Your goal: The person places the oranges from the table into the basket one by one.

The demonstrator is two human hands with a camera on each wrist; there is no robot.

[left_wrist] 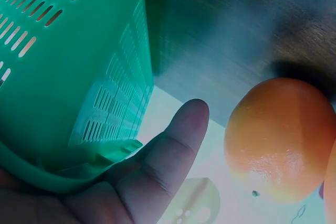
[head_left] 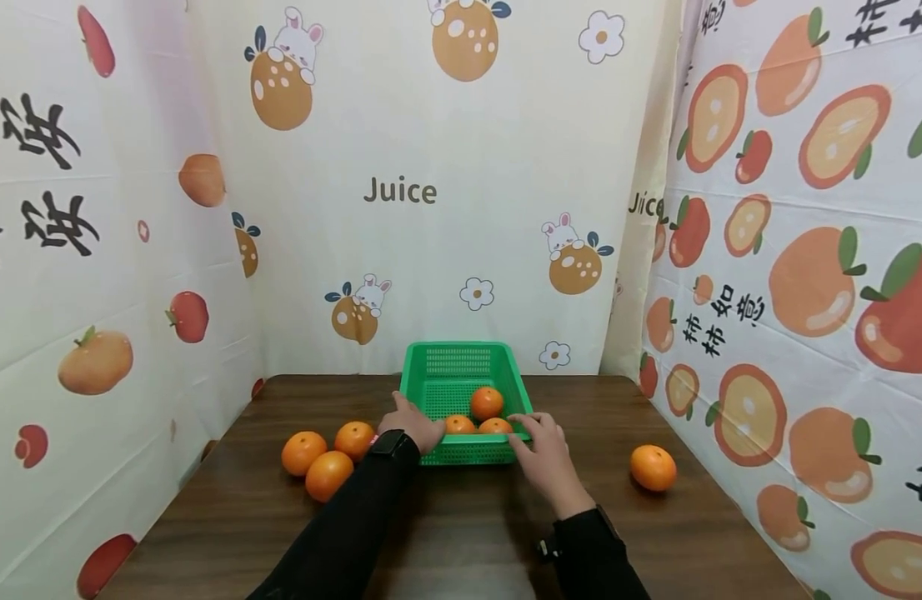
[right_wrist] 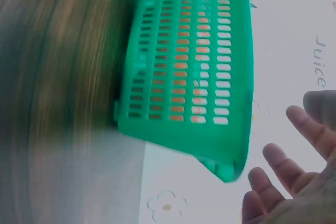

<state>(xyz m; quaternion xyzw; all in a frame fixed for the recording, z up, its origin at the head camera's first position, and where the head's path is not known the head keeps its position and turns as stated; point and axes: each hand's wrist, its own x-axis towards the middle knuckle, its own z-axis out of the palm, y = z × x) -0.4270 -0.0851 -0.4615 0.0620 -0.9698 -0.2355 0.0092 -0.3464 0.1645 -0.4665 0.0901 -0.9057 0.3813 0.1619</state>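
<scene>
Printed cloth walls [head_left: 506,133] around a dark wooden table [head_left: 581,417], with a green basket [head_left: 468,454] and a person's two hands at it.
The basket stands toward the table's far side, around the middle, its slotted near wall facing the person. The left hand [head_left: 413,425] lies at its near left corner, thumb over the rim and a finger stretched along the outside; from here I cannot tell whether it really grips. The right hand [head_left: 543,454] is at the near right corner, fingers spread and loose, grasping nothing. Three oranges sit inside the basket, the rear one [head_left: 487,403] behind two by the near wall; three more [head_left: 329,476] cluster on the left, and a lone orange [head_left: 653,468] rests well off to the right.
</scene>
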